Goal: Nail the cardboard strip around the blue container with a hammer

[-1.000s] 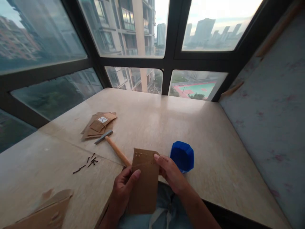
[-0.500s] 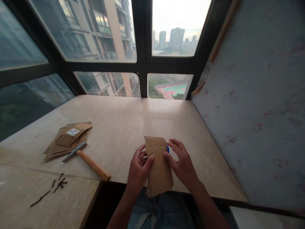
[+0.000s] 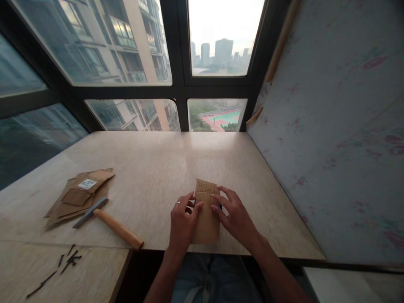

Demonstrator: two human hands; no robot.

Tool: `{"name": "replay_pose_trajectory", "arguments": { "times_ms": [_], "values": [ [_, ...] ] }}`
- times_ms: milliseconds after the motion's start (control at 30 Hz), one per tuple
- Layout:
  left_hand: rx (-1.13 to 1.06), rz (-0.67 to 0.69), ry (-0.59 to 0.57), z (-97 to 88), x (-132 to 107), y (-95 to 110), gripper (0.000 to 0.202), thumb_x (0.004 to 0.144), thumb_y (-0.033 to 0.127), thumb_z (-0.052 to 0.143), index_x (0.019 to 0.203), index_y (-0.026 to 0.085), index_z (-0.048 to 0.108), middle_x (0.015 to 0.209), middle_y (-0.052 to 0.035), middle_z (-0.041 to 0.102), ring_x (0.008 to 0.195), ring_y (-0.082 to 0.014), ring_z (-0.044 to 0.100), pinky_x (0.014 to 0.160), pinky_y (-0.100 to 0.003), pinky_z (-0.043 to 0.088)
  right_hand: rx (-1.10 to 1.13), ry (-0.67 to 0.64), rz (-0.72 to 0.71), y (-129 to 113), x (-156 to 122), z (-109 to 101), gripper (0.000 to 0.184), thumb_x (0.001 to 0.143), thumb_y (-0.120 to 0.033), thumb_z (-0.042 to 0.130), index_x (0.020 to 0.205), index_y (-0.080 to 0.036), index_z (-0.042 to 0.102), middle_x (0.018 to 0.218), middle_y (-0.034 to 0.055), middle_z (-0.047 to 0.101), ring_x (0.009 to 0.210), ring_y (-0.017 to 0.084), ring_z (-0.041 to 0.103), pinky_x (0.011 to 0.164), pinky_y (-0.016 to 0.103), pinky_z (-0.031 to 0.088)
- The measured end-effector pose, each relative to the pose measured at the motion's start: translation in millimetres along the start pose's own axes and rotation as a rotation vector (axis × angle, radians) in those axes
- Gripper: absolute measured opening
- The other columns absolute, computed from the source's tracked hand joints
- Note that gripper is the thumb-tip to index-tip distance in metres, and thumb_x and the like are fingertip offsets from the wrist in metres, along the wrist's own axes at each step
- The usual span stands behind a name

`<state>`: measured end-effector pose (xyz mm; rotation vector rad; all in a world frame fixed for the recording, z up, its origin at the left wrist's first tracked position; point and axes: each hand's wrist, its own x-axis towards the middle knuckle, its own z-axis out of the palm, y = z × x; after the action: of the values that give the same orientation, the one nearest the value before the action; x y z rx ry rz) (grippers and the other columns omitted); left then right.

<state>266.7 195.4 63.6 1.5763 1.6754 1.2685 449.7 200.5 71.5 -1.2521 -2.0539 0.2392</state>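
Note:
A brown cardboard piece [image 3: 206, 214] with rows of small holes near its top edge stands tilted over the front of the table. My left hand [image 3: 182, 221] grips its left side, thumb on the front. On the right edge, my right hand [image 3: 234, 214] holds it with fingers spread across the card. A sliver of a blue cup [image 3: 221, 206] shows behind the card, mostly hidden by it and my right hand.
A wooden-handled hammer [image 3: 109, 222] lies at the left beside a pile of cardboard pieces [image 3: 78, 195]. Several dark nails [image 3: 67, 259] lie on the lower left board. Windows run along the back; a pale wall [image 3: 331, 126] closes off the table's [image 3: 158, 164] right side.
The view has swung right, so the hammer and cardboard pile shifted left. Both hands have carried the card forward and lowered it over the blue cup, which is now almost hidden.

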Motion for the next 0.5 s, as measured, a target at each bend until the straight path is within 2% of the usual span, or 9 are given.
{"name": "replay_pose_trajectory", "arguments": {
  "times_ms": [100,167,367,500],
  "values": [
    [0.167,0.102,0.127,3.2,-1.3,-8.0,0.035,0.081,0.039,0.07,0.107,0.015,0.071,0.1,-0.0134,0.072,0.094,-0.0294,0.068,0.083,-0.049,0.057,-0.054,-0.025,-0.039,1.4,0.5,0.7,0.022,0.09,-0.017,0.064,0.11,-0.014,0.072,0.134,0.0244,0.058,0.126,0.036,0.053,0.102,0.057,0.048],
    [0.185,0.124,0.158,5.1,-4.1,-13.0,0.036,0.083,0.041,0.068,0.108,0.015,0.071,0.106,-0.0149,0.071,0.101,-0.0311,0.065,0.087,-0.052,0.055,-0.095,-0.049,-0.072,0.7,0.3,1.4,0.018,0.088,-0.02,0.067,0.105,-0.016,0.074,0.137,0.0241,0.056,0.128,0.037,0.052,0.102,0.057,0.048],
    [0.071,0.083,0.065,8.4,-14.2,-19.0,0.03,0.087,0.038,0.062,0.107,0.018,0.07,0.114,-0.0148,0.07,0.108,-0.0294,0.064,0.093,-0.05,0.054,-0.141,-0.058,-0.062,-2.0,3.1,3.8,0.013,0.089,-0.026,0.068,0.093,-0.02,0.078,0.139,0.0214,0.058,0.13,0.036,0.052,0.104,0.057,0.047],
    [0.004,0.046,0.033,10.1,-17.7,-17.8,0.028,0.087,0.037,0.06,0.106,0.019,0.07,0.117,-0.0141,0.069,0.112,-0.0295,0.064,0.096,-0.051,0.053,-0.057,-0.053,-0.021,-0.4,5.0,3.7,0.012,0.089,-0.025,0.068,0.095,-0.024,0.079,0.142,0.0163,0.058,0.133,0.035,0.051,0.106,0.059,0.045]
  ]
}}
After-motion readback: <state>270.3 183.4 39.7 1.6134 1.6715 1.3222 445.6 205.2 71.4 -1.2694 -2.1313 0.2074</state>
